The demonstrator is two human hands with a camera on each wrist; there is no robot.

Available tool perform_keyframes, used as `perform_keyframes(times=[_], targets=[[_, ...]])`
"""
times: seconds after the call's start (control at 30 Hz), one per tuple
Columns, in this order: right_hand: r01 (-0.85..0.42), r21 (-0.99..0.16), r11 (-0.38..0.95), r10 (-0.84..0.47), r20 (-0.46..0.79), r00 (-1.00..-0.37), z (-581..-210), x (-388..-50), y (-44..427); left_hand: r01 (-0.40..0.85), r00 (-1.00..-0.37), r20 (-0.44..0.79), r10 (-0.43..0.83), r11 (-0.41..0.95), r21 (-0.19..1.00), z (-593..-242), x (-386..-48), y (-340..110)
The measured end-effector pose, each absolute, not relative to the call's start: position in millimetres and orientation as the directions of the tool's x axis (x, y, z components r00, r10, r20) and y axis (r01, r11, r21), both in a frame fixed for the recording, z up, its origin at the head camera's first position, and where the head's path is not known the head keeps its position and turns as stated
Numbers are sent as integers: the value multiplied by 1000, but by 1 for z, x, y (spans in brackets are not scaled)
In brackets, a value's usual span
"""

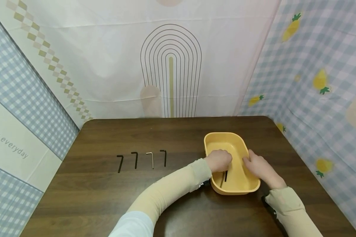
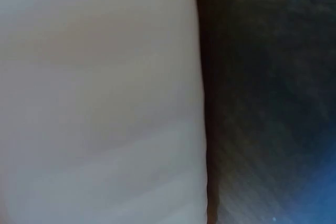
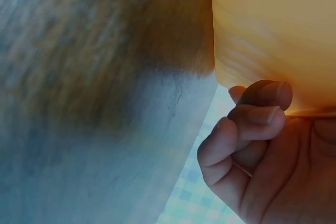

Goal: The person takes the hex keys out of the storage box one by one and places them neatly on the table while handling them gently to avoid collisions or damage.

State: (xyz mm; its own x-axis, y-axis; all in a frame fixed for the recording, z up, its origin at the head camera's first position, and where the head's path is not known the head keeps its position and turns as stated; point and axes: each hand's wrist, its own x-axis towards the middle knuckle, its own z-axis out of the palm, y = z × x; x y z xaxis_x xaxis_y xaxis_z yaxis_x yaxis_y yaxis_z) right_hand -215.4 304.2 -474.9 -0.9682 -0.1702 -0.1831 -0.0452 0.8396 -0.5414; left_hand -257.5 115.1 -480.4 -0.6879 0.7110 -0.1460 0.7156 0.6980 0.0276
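Well left of bin (image 1: 239,179), four hex keys (image 1: 136,160)

The head view is bright, the wrist views dimmer.

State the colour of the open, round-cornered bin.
The bin is yellow, shown best in the head view.

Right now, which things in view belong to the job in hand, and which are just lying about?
Apparently part of the job:
yellow container, held by the right hand
left hand, inside it, grip hidden
thin rods in the container
three black hex keys and one paler hex key, in a row

Just surroundings:
wooden table
patterned cloths
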Motion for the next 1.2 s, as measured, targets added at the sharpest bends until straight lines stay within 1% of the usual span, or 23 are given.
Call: perform_keyframes(times=[0.2,0.5,0.77,1.0,1.2], targets=[[-46,-552,833,-175,-183,-967,-475,-216,304,717,-687,-129,715,696,43,-480,-258,113],[-39,-560,828,-178,-196,-964,-475,-215,303,737,-661,-105,743,669,92,-477,-258,111],[-54,-562,825,-188,-184,-965,-478,-212,303,761,-628,-40,777,625,175,-481,-260,109],[-62,-549,834,-188,-177,-966,-475,-211,303,771,-618,20,786,600,212,-476,-261,111],[-64,-542,838,-188,-176,-966,-474,-212,302,772,-616,35,787,593,230,-471,-263,113]])
